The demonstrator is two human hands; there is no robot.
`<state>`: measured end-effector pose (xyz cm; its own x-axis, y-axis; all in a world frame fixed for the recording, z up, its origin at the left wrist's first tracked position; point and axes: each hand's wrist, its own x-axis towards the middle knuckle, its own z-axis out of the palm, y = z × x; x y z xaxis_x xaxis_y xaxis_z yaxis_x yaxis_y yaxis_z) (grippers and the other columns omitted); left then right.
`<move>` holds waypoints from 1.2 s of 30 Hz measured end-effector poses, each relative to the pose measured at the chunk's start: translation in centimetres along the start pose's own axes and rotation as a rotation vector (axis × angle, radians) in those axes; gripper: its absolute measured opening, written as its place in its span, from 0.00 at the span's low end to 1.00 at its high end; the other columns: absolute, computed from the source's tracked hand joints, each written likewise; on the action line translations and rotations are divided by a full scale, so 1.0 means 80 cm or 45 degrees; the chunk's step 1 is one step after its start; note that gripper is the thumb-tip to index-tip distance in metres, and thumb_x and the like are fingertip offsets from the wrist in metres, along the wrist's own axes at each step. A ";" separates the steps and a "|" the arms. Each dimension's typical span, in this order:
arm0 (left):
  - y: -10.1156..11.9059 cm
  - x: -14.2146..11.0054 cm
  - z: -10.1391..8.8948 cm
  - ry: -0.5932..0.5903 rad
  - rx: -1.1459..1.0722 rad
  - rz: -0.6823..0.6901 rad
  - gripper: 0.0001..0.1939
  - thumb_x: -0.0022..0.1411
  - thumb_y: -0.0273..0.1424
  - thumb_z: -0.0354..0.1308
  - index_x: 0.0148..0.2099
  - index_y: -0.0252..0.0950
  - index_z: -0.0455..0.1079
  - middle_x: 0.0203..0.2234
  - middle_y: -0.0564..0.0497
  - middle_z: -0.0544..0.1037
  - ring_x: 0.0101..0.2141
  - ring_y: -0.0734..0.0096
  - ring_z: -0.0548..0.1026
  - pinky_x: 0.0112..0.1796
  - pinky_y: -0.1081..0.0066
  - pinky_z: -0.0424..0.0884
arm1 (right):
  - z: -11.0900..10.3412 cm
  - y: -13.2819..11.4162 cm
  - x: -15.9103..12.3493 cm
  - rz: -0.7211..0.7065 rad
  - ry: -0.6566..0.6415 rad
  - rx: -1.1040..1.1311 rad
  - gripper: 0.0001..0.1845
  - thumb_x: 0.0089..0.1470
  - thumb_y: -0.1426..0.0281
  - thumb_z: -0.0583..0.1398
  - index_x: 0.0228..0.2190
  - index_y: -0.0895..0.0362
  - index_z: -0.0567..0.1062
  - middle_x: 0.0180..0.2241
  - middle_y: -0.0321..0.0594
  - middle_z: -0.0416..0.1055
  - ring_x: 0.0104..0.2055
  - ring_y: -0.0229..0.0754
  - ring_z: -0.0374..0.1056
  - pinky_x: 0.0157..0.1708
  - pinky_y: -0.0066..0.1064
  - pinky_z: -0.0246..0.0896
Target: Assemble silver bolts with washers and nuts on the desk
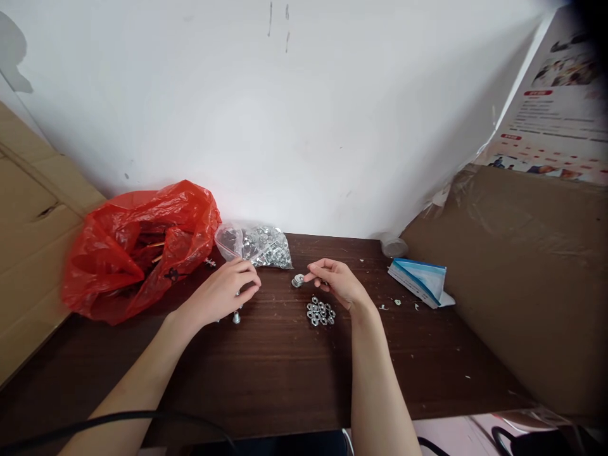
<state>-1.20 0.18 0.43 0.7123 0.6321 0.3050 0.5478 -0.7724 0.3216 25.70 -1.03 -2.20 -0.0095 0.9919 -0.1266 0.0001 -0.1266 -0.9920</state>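
Observation:
Over the left-middle of the table, my left hand [230, 288] has its fingers curled towards the thumb. A speck of metal shows by its palm, too small to name. Just below it, a bolt [236, 317] stands among other partly hidden metal pieces. My right hand [336, 280] is closed, its fingertips at the edge of a small pile of flat washers [297, 280]. Something small and dark shows between its bent fingers, but I cannot make it out. Below this hand lies a cluster of several hex nuts [320, 311].
A clear zip bag [270, 246] of metal parts lies by the wall, beside a red plastic bag [142, 247]. To the right are a blue-and-white packet [420, 282], a clear cup-like object [393, 244] and scraps. Cardboard [513, 278] flanks the table. A black cable [156, 415] crosses in front.

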 end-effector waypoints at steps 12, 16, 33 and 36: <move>-0.004 0.000 0.001 -0.031 0.003 -0.012 0.11 0.66 0.32 0.48 0.38 0.37 0.71 0.37 0.50 0.72 0.40 0.67 0.69 0.46 0.62 0.65 | -0.030 -0.002 -0.015 0.126 -0.116 -0.482 0.13 0.39 0.63 0.66 0.27 0.60 0.76 0.21 0.36 0.71 0.24 0.35 0.60 0.26 0.28 0.50; -0.003 0.000 0.001 -0.037 -0.004 -0.023 0.11 0.66 0.32 0.48 0.38 0.37 0.71 0.37 0.50 0.72 0.41 0.66 0.69 0.46 0.61 0.65 | -0.032 -0.004 -0.016 0.113 -0.250 -0.517 0.13 0.38 0.64 0.67 0.25 0.60 0.75 0.23 0.38 0.72 0.26 0.35 0.62 0.27 0.28 0.52; -0.001 0.000 0.000 -0.018 -0.009 -0.009 0.11 0.66 0.32 0.48 0.37 0.37 0.72 0.36 0.49 0.73 0.40 0.66 0.69 0.45 0.61 0.66 | -0.032 -0.003 -0.018 0.103 -0.296 -0.684 0.14 0.37 0.61 0.68 0.22 0.60 0.75 0.24 0.37 0.71 0.26 0.37 0.62 0.29 0.30 0.54; 0.001 0.001 -0.001 -0.015 -0.007 -0.015 0.11 0.66 0.32 0.49 0.37 0.37 0.72 0.36 0.49 0.73 0.40 0.66 0.69 0.45 0.62 0.67 | -0.032 -0.004 -0.018 0.050 -0.253 -0.647 0.20 0.41 0.54 0.66 0.25 0.60 0.75 0.23 0.37 0.69 0.24 0.35 0.59 0.27 0.29 0.51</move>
<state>-1.16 0.18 0.52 0.7108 0.6407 0.2904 0.5539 -0.7643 0.3304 28.27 -2.38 -1.71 -0.1883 0.9595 -0.2098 0.4867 -0.0944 -0.8685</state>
